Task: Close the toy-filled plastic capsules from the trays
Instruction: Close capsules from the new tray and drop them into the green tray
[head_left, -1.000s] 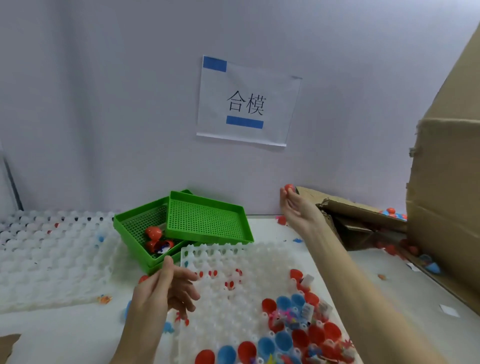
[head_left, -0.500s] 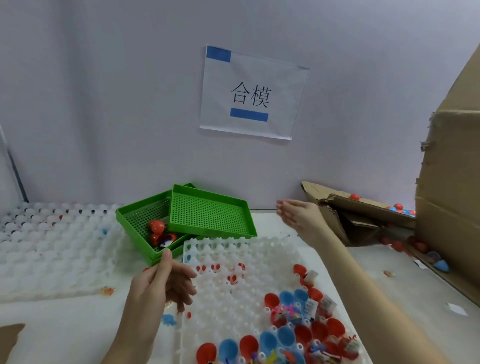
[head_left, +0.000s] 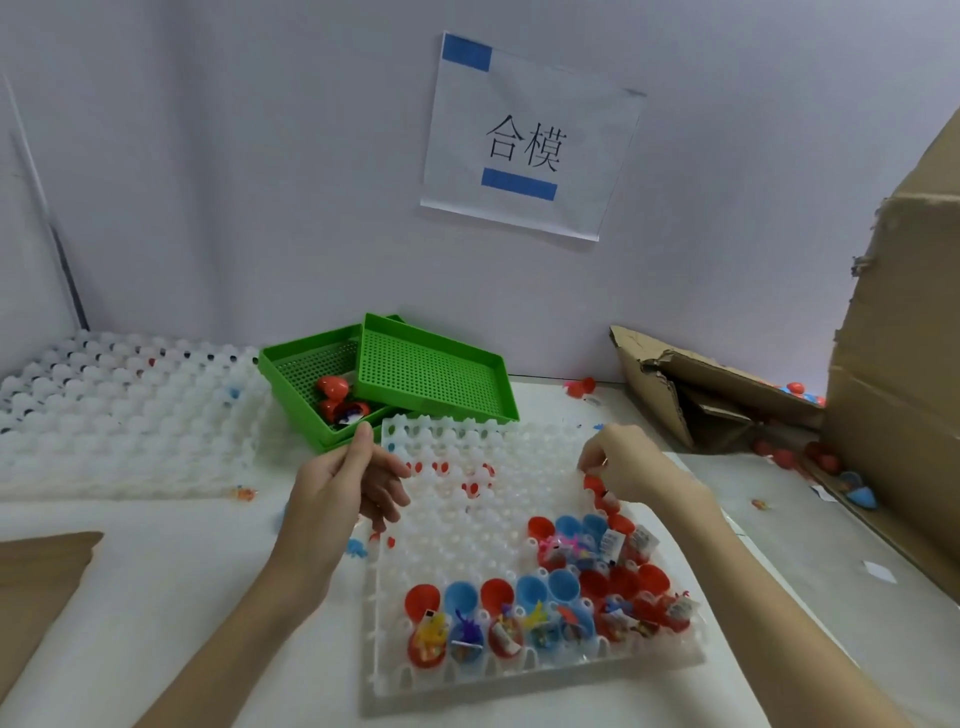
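- Open red and blue capsules (head_left: 550, 618) with small toys inside fill the near right pockets of the white tray (head_left: 467, 525), which lies on the table.
- The right hand (head_left: 631, 467) is over the tray's right edge, fingertips pinched on a red capsule (head_left: 592, 483) there.
- The left hand (head_left: 348, 480) hangs at the tray's left edge, fingers loosely curled, thumb up, holding nothing visible.
- Behind the tray sit two green baskets (head_left: 431, 371), one holding red capsules.
- A cardboard box (head_left: 711, 395) lies to the tray's right.
- A second white tray (head_left: 119, 410) lies to its left.
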